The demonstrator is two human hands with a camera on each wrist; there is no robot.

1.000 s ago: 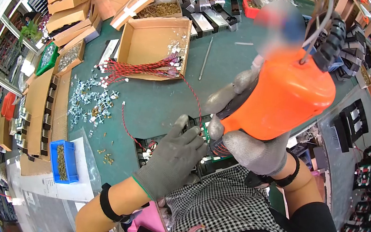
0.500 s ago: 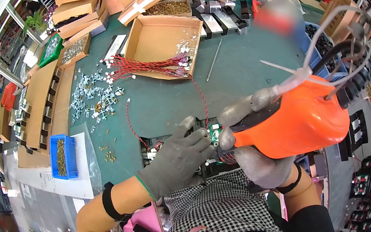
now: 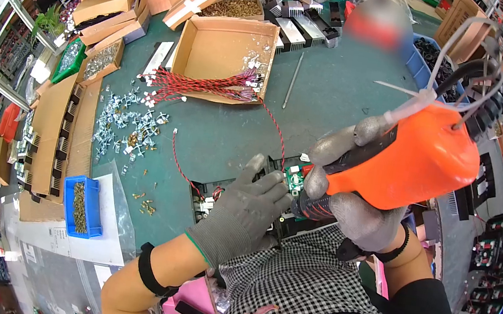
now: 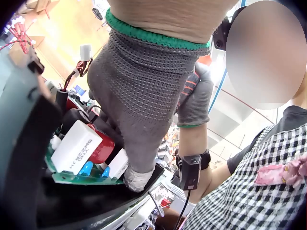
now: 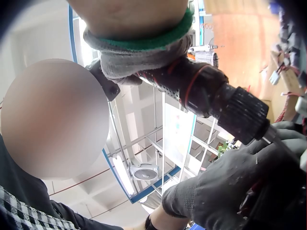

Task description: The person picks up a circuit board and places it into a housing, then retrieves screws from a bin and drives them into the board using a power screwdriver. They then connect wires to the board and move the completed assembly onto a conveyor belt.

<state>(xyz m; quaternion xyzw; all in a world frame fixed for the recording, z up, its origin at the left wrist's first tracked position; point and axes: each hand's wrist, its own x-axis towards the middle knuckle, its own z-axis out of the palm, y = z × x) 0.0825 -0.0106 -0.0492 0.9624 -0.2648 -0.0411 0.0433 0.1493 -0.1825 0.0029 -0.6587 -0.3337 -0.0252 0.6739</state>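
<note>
In the head view, my gloved right hand (image 3: 359, 214) grips an electric screwdriver (image 3: 412, 160) with an orange body. Its dark chuck (image 5: 242, 115) and metal bit (image 5: 283, 146) point down beside my left hand in the right wrist view. My gloved left hand (image 3: 240, 216) lies over a black housing (image 3: 283, 226), fingers extended. A green circuit board (image 3: 293, 179) shows in the housing by the fingertips. In the left wrist view, the thumb presses at the board's edge, near a white block component (image 4: 76, 146) and a red one (image 4: 101, 146).
Red-black twisted wires (image 3: 210, 85) lie across a cardboard tray (image 3: 222, 44). Left of it are scattered silver parts (image 3: 125, 120), loose brass screws (image 3: 147, 206) and a blue bin (image 3: 83, 213). A metal rod (image 3: 292, 79) lies on the green table (image 3: 229, 131). Cables hang at the right.
The screwdriver and right hand have moved right and lower in the head view, uncovering more of the green board. My left hand stays over the housing; the whole view has shifted slightly.
</note>
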